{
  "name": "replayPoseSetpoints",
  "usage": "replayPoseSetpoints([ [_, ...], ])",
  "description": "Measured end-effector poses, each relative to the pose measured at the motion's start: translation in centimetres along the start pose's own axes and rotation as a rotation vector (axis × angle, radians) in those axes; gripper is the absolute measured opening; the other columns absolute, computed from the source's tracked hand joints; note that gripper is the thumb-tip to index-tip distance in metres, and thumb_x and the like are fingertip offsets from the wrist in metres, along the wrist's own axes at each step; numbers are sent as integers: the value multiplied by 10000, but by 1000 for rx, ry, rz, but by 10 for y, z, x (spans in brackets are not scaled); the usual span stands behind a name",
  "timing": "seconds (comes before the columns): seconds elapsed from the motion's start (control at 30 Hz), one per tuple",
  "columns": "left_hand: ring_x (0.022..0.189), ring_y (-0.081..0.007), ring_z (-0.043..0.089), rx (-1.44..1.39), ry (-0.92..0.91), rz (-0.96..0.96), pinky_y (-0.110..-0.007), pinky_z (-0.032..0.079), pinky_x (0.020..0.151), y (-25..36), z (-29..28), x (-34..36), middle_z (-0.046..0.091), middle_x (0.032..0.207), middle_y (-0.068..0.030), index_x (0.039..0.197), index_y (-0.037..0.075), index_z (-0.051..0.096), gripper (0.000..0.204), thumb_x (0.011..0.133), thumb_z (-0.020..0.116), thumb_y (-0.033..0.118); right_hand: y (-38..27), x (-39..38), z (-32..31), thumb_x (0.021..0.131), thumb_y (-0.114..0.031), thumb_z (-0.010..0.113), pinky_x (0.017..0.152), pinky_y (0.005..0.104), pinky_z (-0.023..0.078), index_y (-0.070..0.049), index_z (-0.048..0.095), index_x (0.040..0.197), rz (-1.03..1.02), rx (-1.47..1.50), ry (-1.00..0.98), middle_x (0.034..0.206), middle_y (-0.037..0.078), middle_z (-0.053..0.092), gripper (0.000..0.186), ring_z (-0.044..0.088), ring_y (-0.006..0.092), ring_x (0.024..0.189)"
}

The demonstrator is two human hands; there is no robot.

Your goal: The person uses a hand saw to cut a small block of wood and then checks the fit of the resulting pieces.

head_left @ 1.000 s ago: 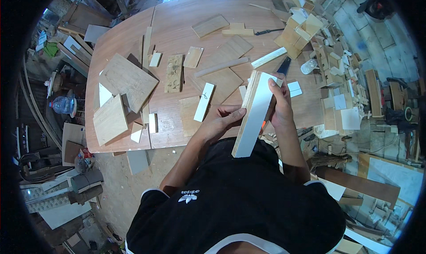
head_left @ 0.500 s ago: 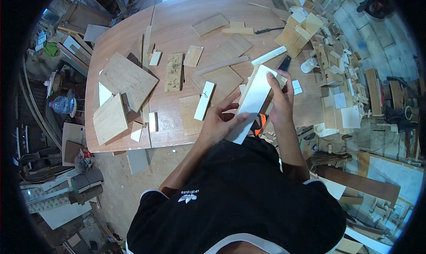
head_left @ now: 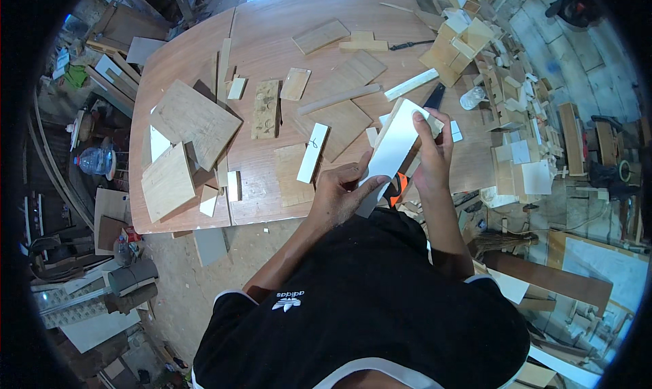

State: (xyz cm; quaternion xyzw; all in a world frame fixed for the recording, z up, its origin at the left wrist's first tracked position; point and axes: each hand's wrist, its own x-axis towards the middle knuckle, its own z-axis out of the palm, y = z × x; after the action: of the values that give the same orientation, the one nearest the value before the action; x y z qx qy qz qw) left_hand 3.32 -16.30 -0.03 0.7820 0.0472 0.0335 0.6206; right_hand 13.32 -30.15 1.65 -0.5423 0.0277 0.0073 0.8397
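Note:
A long white-faced wooden board is held at a slant above the table's near edge, with bare wood showing along its side. My left hand grips its lower left edge, thumb on the white face and fingers at the side and underneath. Near the upper end my right hand is closed round the right edge, its thumb pressed on the white face. Beneath the board, an orange-and-black handle partly shows. A dark blade emerges beyond its upper end; whether both belong to one saw is hidden.
The wooden table carries a white strip with a dark squiggle, a block with holes, large plywood panels at the left and another white strip. Piled wood offcuts and a clear jar lie rightward.
My left hand has shifted slightly right with the board's lower end, and the board has tilted a little. My right hand keeps its hold near the top.

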Motion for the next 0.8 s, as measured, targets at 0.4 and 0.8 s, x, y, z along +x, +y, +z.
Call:
replayPoseSetpoints([
  [0.4, 644, -51, 519, 47, -37, 8, -244, 453, 621, 5, 1, 4, 657, 723, -123, 1220, -7, 535, 507, 797, 710, 209, -1, 1, -2, 836, -110, 663, 723, 240, 445, -60, 527, 1008, -15, 5, 22, 919, 32, 591, 225, 548, 92, 826],
  [0.8, 641, -74, 499, -37, 63, 117, -234, 424, 577, -1, 8, 0, 613, 728, -94, 1260, 9, 504, 521, 801, 703, 156, -5, 0, 0, 831, -95, 663, 712, 230, 443, -48, 512, 1014, -121, -43, -18, 914, 39, 584, 242, 542, 84, 827],
])
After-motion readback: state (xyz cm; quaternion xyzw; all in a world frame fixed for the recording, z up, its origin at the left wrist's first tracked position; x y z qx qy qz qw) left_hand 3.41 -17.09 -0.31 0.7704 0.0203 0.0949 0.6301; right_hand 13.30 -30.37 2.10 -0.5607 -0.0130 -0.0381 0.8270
